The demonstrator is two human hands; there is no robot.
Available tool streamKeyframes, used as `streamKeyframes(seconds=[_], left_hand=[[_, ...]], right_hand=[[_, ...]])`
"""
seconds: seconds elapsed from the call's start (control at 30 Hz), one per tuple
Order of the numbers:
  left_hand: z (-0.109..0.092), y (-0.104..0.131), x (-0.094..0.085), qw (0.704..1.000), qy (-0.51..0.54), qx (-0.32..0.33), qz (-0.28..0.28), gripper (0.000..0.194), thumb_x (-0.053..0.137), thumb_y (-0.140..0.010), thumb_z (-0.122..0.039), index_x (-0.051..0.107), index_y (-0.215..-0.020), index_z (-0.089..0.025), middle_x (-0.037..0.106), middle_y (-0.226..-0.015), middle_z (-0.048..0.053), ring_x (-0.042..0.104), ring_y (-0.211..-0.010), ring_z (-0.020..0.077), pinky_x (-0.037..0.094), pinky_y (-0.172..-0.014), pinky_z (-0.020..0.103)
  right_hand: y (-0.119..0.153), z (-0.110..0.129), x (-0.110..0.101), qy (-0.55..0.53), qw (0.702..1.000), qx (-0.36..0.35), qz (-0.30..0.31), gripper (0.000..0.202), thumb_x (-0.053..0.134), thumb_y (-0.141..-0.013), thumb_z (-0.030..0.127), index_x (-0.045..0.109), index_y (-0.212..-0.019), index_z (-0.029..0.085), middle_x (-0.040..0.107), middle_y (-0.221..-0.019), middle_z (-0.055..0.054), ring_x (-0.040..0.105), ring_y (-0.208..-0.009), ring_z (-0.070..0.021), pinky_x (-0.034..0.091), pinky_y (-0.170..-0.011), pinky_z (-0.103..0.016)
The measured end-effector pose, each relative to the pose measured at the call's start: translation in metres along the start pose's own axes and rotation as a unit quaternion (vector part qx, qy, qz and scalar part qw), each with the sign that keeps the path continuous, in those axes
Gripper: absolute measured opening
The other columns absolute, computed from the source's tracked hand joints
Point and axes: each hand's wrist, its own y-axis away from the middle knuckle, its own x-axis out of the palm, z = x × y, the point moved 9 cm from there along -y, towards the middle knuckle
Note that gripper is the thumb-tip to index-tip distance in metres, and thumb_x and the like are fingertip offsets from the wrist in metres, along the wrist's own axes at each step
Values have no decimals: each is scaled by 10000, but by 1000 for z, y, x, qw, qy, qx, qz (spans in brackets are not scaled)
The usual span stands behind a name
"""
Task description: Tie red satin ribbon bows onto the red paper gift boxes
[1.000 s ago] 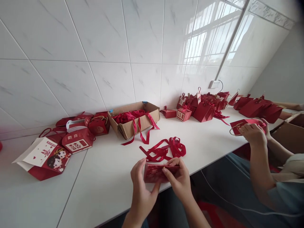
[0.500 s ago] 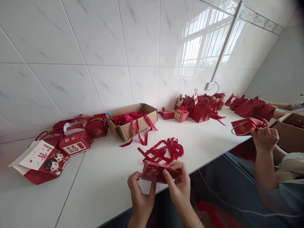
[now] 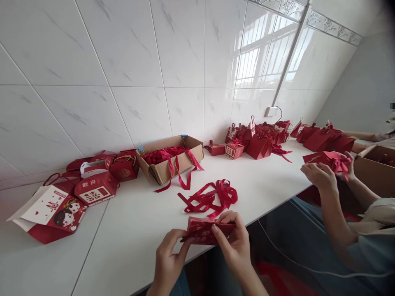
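Note:
Between both hands I hold a small red paper gift box over the front edge of the table, tilted. My left hand pinches its left end between thumb and fingers. My right hand grips the right part, thumb on the near face and fingers behind. Just beyond the box lies a loose tangle of red ribbon on the white table. Farther back, a cardboard box holds more red ribbon, with several ends hanging over its front.
Red gift boxes with printed characters stand at the left along the tiled wall. Another cluster of red boxes sits at the back right. A co-worker's hands hold a red bag with a bow at the right, beside a cardboard carton.
My left hand has shifted left and down along the gift box, which has turned and come slightly lower. The co-worker's hand has moved left across the red bag, which now lies flatter.

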Motion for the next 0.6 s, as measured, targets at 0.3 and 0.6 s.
streamKeyframes(seconds=[0.3, 0.6], left_hand=[[-57, -31, -71, 989, 133, 57, -21, 70, 670, -772, -148, 657, -782, -216, 696, -751, 32, 681, -741, 200, 584, -650, 322], [-57, -46, -48, 984, 160, -77, 27, 92, 677, -781, -273, 644, -755, -192, 665, -660, 14, 632, -584, 147, 540, -550, 243]], right_hand=[[13, 22, 21, 19, 986, -62, 155, 190, 609, -801, 135, 442, -829, 222, 495, -781, -10, 487, -700, -150, 406, -614, -278], [24, 38, 32, -4, 973, -106, 205, 248, 613, -782, 82, 435, -863, 234, 512, -795, -22, 499, -706, -165, 418, -603, -297]])
